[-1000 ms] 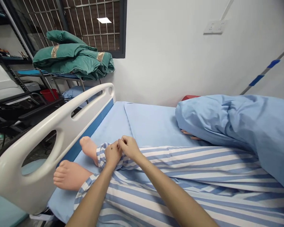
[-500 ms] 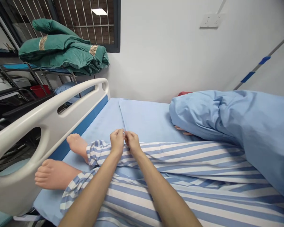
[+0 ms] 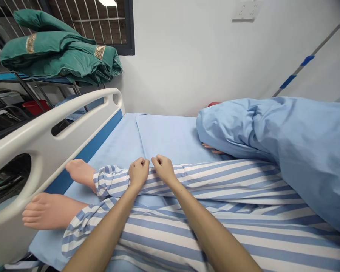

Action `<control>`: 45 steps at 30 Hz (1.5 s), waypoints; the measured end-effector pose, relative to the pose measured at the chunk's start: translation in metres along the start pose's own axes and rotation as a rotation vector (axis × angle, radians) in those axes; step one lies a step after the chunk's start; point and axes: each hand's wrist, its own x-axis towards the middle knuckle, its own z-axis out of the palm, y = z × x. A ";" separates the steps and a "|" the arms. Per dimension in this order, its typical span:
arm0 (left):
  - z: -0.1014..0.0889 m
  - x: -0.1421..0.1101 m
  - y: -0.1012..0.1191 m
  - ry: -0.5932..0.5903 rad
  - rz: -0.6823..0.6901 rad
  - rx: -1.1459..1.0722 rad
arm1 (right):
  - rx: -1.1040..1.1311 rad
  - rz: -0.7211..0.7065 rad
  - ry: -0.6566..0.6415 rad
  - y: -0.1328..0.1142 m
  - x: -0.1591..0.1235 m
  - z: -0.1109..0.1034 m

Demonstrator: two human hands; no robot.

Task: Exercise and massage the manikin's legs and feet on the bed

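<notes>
The left hand [image 3: 138, 173] and the right hand [image 3: 163, 169] sit just apart, both curled into loose fists with the fingertips down on the blue-and-white striped hospital trousers [image 3: 215, 181]; whether they pinch the cloth, I cannot tell. The left hand is right beside the bunched cuff [image 3: 110, 180] of the upper trouser leg, and the right hand lies further along that same leg. The trousers are on a manikin, whose bare feet [image 3: 52, 211] point toward the white bed rail [image 3: 45, 151]. It lies on a blue bed sheet [image 3: 170, 136], and a bundled blue duvet [image 3: 272, 128] covers its upper part, with fingers [image 3: 212, 149] showing beneath. Beyond the rail, a green quilt [image 3: 59, 49] lies folded on a metal shelf [image 3: 36, 80].
</notes>
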 end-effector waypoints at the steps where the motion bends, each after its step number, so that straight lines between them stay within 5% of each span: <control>1: 0.002 0.000 0.007 -0.016 0.009 -0.066 | 0.031 0.010 0.006 0.002 0.001 0.000; 5: 0.017 0.002 0.032 -0.047 0.052 -0.356 | 0.273 0.071 0.040 0.005 0.007 0.000; 9: 0.038 -0.001 0.033 -0.072 0.029 -0.255 | 0.484 0.211 0.039 0.005 0.014 -0.009; 11: 0.043 -0.002 0.027 -0.101 0.048 -0.167 | 0.409 0.223 -0.027 0.002 0.017 -0.021; 14: 0.044 -0.004 0.021 -0.119 0.076 -0.111 | 0.135 0.053 -0.088 0.001 0.018 -0.046; 18: 0.041 -0.006 0.024 -0.115 0.077 -0.064 | 0.022 -0.005 -0.036 0.014 0.007 -0.068; 26: 0.073 -0.014 0.072 -0.142 0.045 -0.381 | 0.336 0.134 0.032 0.033 0.005 -0.068; 32: 0.094 -0.024 0.076 -0.101 0.077 -0.229 | 0.536 0.294 0.070 0.031 0.013 -0.069; 35: 0.092 -0.023 0.073 -0.102 0.073 -0.135 | 0.382 0.278 0.024 0.028 0.015 -0.075; 39: 0.091 -0.024 0.072 -0.124 0.085 -0.036 | 0.000 0.047 -0.011 0.034 0.010 -0.108; 45: 0.102 -0.027 0.091 -0.141 0.090 -0.031 | -0.013 0.020 0.068 0.052 0.003 -0.129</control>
